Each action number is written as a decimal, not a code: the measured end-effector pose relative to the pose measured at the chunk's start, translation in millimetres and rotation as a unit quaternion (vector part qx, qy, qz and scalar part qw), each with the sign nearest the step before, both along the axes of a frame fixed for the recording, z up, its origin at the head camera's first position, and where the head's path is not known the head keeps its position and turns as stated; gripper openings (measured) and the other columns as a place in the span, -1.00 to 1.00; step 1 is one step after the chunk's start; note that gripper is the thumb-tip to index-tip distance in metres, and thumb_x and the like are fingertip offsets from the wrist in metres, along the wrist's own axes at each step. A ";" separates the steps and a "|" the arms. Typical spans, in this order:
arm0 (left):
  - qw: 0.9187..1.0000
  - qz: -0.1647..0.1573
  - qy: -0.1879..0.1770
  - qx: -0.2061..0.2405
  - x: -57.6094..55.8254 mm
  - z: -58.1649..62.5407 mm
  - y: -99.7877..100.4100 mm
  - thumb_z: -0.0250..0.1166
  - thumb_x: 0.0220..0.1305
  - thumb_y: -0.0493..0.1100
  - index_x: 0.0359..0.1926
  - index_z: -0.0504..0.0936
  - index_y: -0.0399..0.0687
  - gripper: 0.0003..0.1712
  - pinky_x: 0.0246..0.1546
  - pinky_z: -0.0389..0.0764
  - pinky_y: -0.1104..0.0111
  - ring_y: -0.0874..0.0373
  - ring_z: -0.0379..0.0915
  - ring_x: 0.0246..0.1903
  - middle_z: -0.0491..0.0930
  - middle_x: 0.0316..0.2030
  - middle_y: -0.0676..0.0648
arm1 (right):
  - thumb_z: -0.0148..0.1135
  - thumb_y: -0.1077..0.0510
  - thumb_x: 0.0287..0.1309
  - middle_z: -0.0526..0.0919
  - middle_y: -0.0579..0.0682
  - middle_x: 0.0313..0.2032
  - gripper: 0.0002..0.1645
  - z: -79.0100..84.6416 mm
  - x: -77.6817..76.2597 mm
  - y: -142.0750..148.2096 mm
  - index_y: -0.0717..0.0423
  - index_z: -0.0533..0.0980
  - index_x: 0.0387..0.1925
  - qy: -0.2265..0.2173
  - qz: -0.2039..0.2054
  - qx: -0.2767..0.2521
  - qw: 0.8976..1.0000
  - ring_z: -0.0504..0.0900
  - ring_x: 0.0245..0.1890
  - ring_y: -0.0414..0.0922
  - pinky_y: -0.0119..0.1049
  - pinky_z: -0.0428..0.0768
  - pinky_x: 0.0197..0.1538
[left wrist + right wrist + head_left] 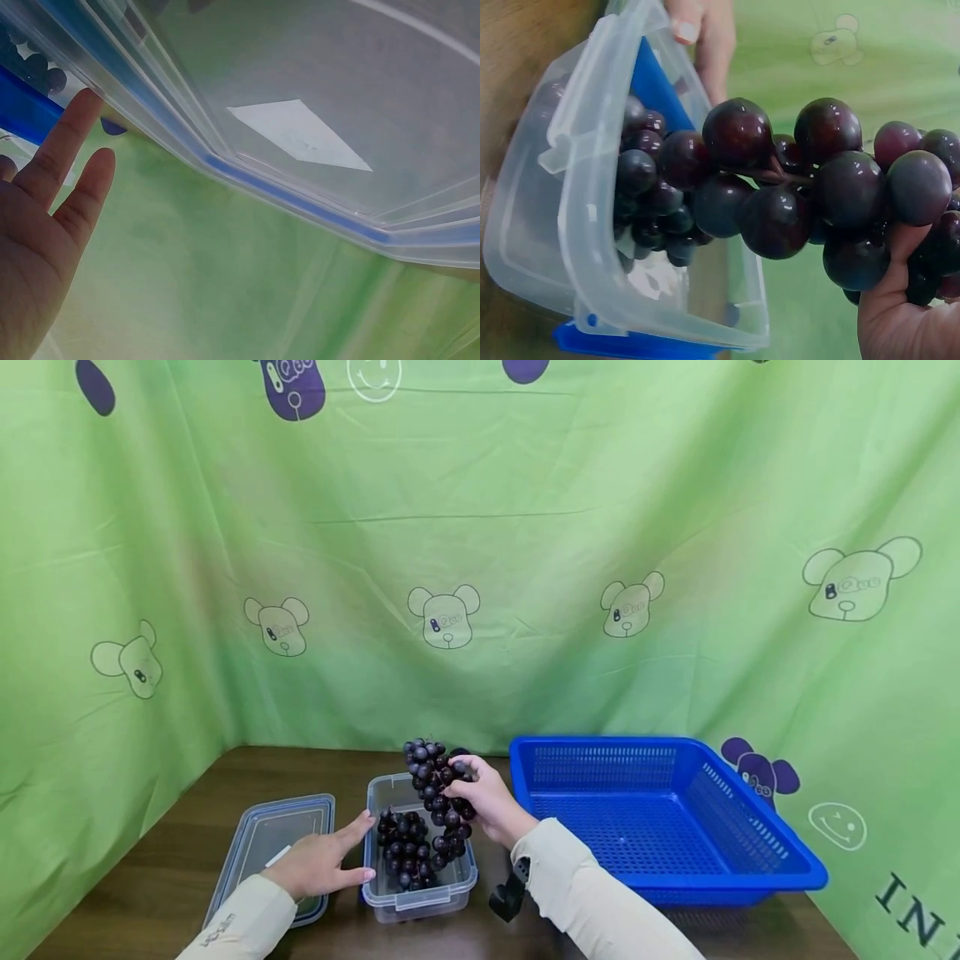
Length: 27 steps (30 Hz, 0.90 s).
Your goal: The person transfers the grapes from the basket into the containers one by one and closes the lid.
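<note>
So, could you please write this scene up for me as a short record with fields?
Right hand: holds one bunch of grapes, its lower end over the box
Left hand: fingertips at the box's left rim
Box: clear plastic, open, second bunch inside
Lid: on the table, left of the box
Basket: blue, right of the box

The cloth reads "IN" at lower right, while small lettering on its bears and the left sleeve is illegible.
</note>
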<state>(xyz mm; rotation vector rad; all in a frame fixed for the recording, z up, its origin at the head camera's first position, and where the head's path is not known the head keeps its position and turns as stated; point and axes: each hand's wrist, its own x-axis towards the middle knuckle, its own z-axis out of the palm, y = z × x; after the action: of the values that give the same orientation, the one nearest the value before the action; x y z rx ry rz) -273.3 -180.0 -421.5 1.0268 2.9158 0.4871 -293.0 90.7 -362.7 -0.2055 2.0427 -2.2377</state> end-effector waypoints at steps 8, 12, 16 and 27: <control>1.000 0.001 0.001 0.001 -2.4 -2.7 -0.4 0.13 0.30 0.22 0.40 0.16 -0.33 -0.10 -0.19 0.58 0.06 -0.13 0.62 -0.21 0.17 0.37 -0.30 | 0.13 0.42 -0.06 0.55 -0.02 -0.28 -0.46 -8.5 5.9 -4.3 0.30 0.35 0.06 0.005 0.025 0.015 1.000 0.53 -0.44 -0.19 -0.42 0.44 -0.57; 1.000 0.002 -0.007 0.003 -2.1 -2.7 -0.9 0.13 0.31 0.22 0.41 0.15 -0.33 -0.10 -0.25 0.59 0.10 -0.06 0.63 -0.30 0.16 0.38 -0.29 | 0.14 0.41 -0.01 0.52 0.04 -0.21 -0.48 -11.9 10.9 -6.6 0.30 0.33 0.07 -0.004 0.045 0.038 0.998 0.54 -0.40 -0.19 -0.38 0.48 -0.53; 1.000 0.004 -0.011 0.004 -0.6 -2.0 -1.3 0.13 0.31 0.22 0.42 0.15 -0.32 -0.10 -0.27 0.59 0.10 -0.05 0.63 -0.31 0.15 0.38 -0.29 | 0.16 0.41 -0.02 0.48 0.09 -0.14 -0.49 -16.7 15.3 -9.7 0.27 0.32 0.04 -0.030 0.026 0.031 0.999 0.51 -0.42 -0.16 -0.41 0.47 -0.56; 1.000 0.007 -0.009 0.002 0.6 -0.3 0.3 0.11 0.32 0.24 0.41 0.15 -0.33 -0.10 -0.18 0.57 0.05 -0.14 0.61 -0.19 0.15 0.38 -0.31 | 0.17 0.38 -0.02 0.51 0.12 -0.10 -0.52 -27.1 22.6 -14.8 0.25 0.32 0.01 -0.032 -0.008 0.037 0.999 0.51 -0.41 -0.14 -0.39 0.47 -0.54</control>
<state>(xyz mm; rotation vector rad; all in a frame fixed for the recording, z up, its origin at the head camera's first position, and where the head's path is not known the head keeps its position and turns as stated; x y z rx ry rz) -272.7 -179.7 -421.8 0.9983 2.9095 0.5009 -270.4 75.9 -389.8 -0.1088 2.0975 -2.1429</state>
